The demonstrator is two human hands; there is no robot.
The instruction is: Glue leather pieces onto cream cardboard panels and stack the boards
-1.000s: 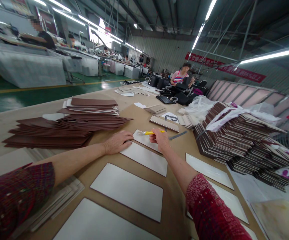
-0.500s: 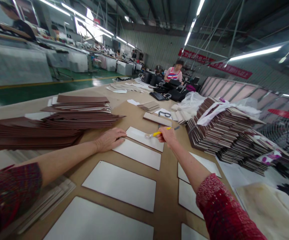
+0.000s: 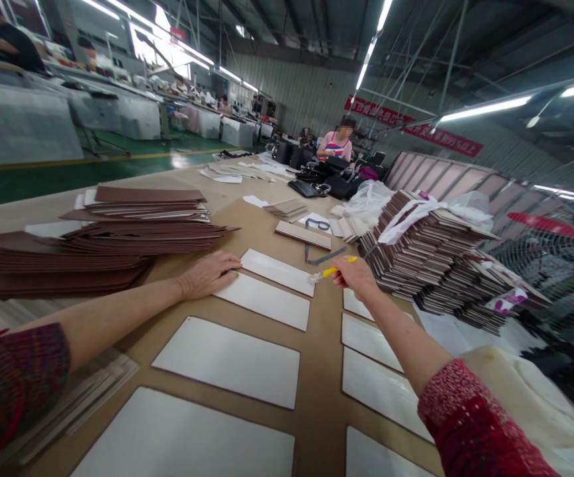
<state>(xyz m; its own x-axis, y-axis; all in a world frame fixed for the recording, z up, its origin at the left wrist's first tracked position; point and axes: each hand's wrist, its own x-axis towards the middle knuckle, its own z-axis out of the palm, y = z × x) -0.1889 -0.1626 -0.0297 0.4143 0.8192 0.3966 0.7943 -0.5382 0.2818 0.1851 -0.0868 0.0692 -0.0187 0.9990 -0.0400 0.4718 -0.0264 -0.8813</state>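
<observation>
1 brush (image 3: 331, 271) is clasped in the right hand's grip (image 3: 355, 275), the left hand (image 3: 210, 274) unclenched beside white panels (image 3: 277, 272).

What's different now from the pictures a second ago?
The right hand has carried the yellow brush rightward along the farthest white panel, from near its left end to its right end. The view has also swung slightly right. Nothing was picked up or released. Unchanged: the left hand at that panel's left end and the right hand's hold on the brush.
</observation>
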